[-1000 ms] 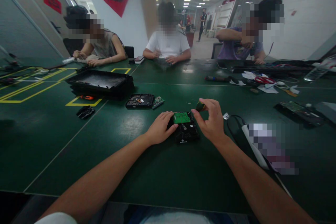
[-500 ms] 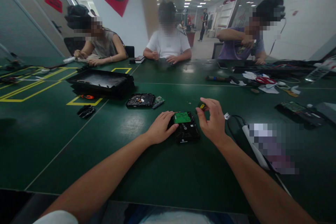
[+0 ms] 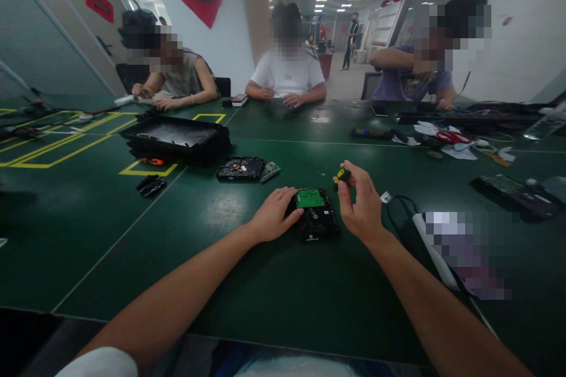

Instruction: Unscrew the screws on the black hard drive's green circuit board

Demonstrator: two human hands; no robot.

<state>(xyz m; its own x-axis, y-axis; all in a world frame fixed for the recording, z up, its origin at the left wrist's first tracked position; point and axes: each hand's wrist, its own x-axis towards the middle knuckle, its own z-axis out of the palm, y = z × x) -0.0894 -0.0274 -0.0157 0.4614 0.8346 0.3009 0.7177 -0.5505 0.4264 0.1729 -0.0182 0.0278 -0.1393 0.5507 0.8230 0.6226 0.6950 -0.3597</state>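
Note:
A black hard drive (image 3: pixel 319 225) with a green circuit board (image 3: pixel 310 198) on its upper part lies on the table in front of me. My left hand (image 3: pixel 276 215) grips its left side, with the thumb over the edge near the board. Just right of and above the drive, my right hand (image 3: pixel 361 200) pinches a small screwdriver (image 3: pixel 342 175) by its black and yellow handle. The thin shaft seems to point down toward the drive's upper right corner; I cannot tell whether its tip touches.
Behind the drive lie another hard drive (image 3: pixel 240 169) and a loose circuit board (image 3: pixel 270 172). Black trays (image 3: pixel 177 132) are stacked farther left. On the right are a white power strip (image 3: pixel 435 253), a drive with its board showing (image 3: pixel 515 193) and red scissors (image 3: pixel 454 137). Several people sit opposite.
My right hand has lifted and turned slightly, so more of the yellow and black handle shows. The left hand still rests on the drive. The whole view has shifted a little.

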